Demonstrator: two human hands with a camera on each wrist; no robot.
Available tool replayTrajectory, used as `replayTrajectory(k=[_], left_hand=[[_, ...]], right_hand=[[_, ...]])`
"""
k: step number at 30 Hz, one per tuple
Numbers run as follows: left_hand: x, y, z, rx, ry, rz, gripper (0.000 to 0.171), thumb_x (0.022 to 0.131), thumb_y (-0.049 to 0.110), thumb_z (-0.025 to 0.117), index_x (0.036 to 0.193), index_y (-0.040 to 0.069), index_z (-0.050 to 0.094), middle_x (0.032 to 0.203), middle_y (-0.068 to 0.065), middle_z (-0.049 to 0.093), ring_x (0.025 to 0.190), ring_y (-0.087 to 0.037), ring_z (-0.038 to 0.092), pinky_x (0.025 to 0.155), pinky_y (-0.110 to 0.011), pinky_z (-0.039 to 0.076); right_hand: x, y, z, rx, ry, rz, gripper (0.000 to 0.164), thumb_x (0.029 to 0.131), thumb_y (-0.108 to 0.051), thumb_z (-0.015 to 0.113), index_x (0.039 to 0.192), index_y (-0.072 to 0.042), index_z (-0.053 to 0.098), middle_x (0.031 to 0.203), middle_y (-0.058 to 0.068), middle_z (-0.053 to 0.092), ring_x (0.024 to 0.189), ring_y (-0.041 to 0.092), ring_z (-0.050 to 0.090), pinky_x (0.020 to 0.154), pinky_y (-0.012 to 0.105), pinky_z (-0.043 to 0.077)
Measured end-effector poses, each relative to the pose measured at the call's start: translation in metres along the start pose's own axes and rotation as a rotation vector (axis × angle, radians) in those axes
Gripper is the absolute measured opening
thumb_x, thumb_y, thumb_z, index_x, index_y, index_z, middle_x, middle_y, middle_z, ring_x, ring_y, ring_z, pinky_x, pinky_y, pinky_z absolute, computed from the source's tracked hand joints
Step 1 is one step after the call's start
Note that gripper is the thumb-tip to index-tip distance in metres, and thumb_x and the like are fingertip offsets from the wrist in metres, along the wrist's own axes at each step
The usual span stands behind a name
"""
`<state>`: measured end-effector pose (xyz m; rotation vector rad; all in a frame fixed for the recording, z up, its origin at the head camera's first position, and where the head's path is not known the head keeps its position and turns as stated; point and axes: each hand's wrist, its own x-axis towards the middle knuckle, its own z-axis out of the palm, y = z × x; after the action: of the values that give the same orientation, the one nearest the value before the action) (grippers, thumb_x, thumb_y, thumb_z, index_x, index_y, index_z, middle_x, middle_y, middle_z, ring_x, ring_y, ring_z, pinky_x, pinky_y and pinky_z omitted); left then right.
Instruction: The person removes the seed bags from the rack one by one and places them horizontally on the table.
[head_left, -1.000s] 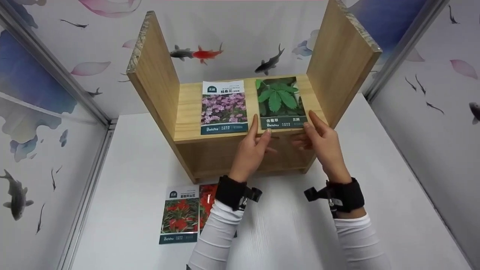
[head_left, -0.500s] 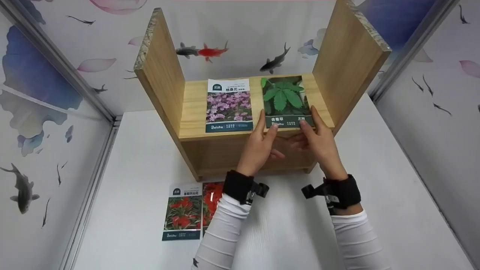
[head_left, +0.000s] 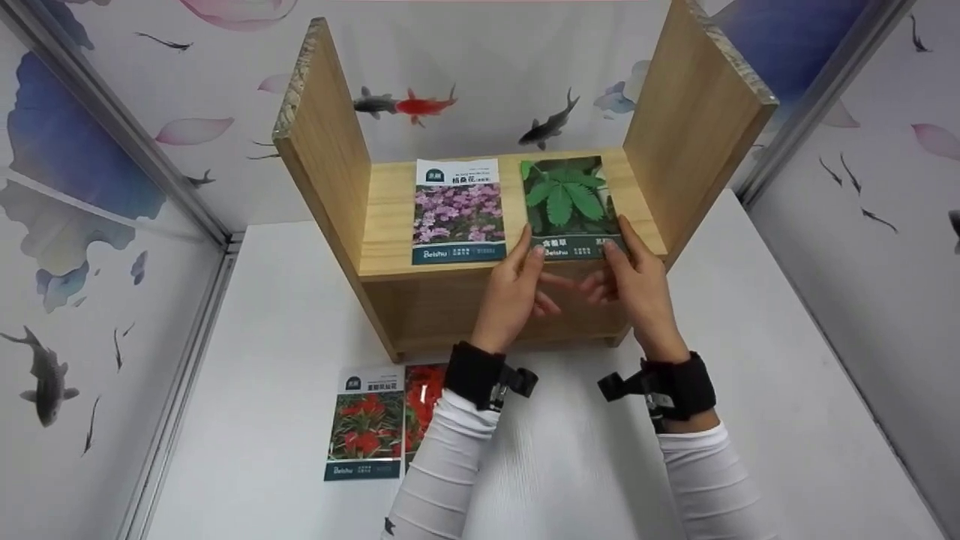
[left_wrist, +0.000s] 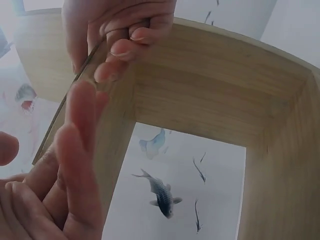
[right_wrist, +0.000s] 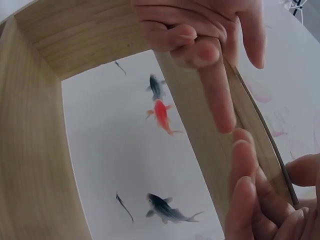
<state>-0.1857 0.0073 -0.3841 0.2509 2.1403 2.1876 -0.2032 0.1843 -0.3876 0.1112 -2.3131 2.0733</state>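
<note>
A green-leaf seed packet (head_left: 566, 195) lies on the upper board of a wooden shelf (head_left: 386, 217), its lower end at the front edge. My left hand (head_left: 508, 296) touches the packet's lower left corner, index finger along the side. At the opposite corner is my right hand (head_left: 646, 292), its thumb on the packet's lower end and index finger beside it. The other fingers of both hands extend in front of and below the board, fingertips close together in the right wrist view. Left of this packet lies a pink-flower seed packet (head_left: 459, 214).
Two tall side panels rise from the shelf, the left panel (head_left: 322, 135) and the right panel (head_left: 694, 124). On the white table (head_left: 262, 315) lie a red-flower packet (head_left: 365, 427) and another red packet (head_left: 421, 397), partly hidden by the left arm. Fish-printed walls surround everything.
Both hands have closed in on the green-leaf packet's lower corners, and its lower end sits slightly nearer the front edge than half a second ago. The head view has shifted a little.
</note>
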Motion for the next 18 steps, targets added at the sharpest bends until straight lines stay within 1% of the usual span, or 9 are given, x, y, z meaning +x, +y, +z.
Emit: replayTrajectory(k=[3,5,6,9,12,15,18], left_hand=[[0.004,-0.014,0.002,-0.019,0.042,0.025,0.052,0.095,0.038,0.039,0.142,0.021,0.023,0.083,-0.012,0.068,0.05,-0.029,0.059,0.044,-0.033,0.047],[0.007,-0.022,0.004,-0.001,0.077,0.042,0.052,0.093,0.042,0.04,0.14,0.023,0.028,0.082,-0.007,0.068,0.051,-0.027,0.059,0.044,-0.034,0.047],[0.007,-0.025,0.005,0.022,0.098,0.047,0.052,0.092,0.045,0.041,0.139,0.025,0.031,0.078,-0.005,0.068,0.051,-0.026,0.059,0.044,-0.034,0.047],[0.003,-0.026,0.008,0.094,0.153,0.069,0.051,0.091,0.046,0.043,0.137,0.024,0.037,0.067,0.0,0.065,0.052,-0.023,0.06,0.046,-0.036,0.047],[-0.001,-0.027,0.011,0.13,0.19,0.09,0.05,0.091,0.044,0.045,0.135,0.022,0.04,0.059,-0.001,0.061,0.05,-0.02,0.059,0.047,-0.038,0.047],[-0.006,-0.028,0.013,0.143,0.211,0.104,0.05,0.091,0.043,0.045,0.135,0.02,0.04,0.058,-0.001,0.06,0.049,-0.018,0.057,0.045,-0.036,0.046],[-0.012,-0.029,0.014,0.158,0.228,0.118,0.051,0.091,0.043,0.044,0.136,0.021,0.038,0.057,-0.001,0.059,0.045,-0.016,0.055,0.041,-0.031,0.043]], right_hand=[[-0.004,0.0,-0.001,0.07,0.027,0.002,0.058,0.092,-0.026,0.049,0.143,-0.015,0.022,0.07,0.021,0.062,0.052,0.021,0.059,0.048,0.029,0.049],[-0.009,-0.004,0.0,0.126,0.041,0.007,0.058,0.092,-0.02,0.05,0.142,-0.012,0.022,0.071,0.021,0.062,0.051,0.019,0.057,0.047,0.027,0.048],[-0.01,-0.004,0.0,0.155,0.048,0.011,0.059,0.091,-0.018,0.051,0.142,-0.011,0.023,0.071,0.019,0.063,0.05,0.017,0.055,0.046,0.026,0.047],[-0.014,-0.002,-0.002,0.224,0.055,0.011,0.06,0.09,-0.013,0.053,0.142,-0.009,0.023,0.071,0.018,0.063,0.049,0.015,0.053,0.045,0.024,0.045],[-0.018,0.003,-0.003,0.256,0.055,0.005,0.061,0.089,-0.012,0.054,0.142,-0.009,0.023,0.071,0.019,0.063,0.048,0.015,0.052,0.044,0.025,0.045],[-0.023,0.008,-0.004,0.277,0.052,-0.005,0.061,0.089,-0.014,0.056,0.141,-0.011,0.025,0.071,0.019,0.062,0.048,0.015,0.053,0.044,0.025,0.045],[-0.03,0.01,-0.002,0.291,0.043,-0.016,0.061,0.088,-0.016,0.057,0.141,-0.012,0.027,0.071,0.017,0.063,0.049,0.015,0.054,0.045,0.026,0.045]])
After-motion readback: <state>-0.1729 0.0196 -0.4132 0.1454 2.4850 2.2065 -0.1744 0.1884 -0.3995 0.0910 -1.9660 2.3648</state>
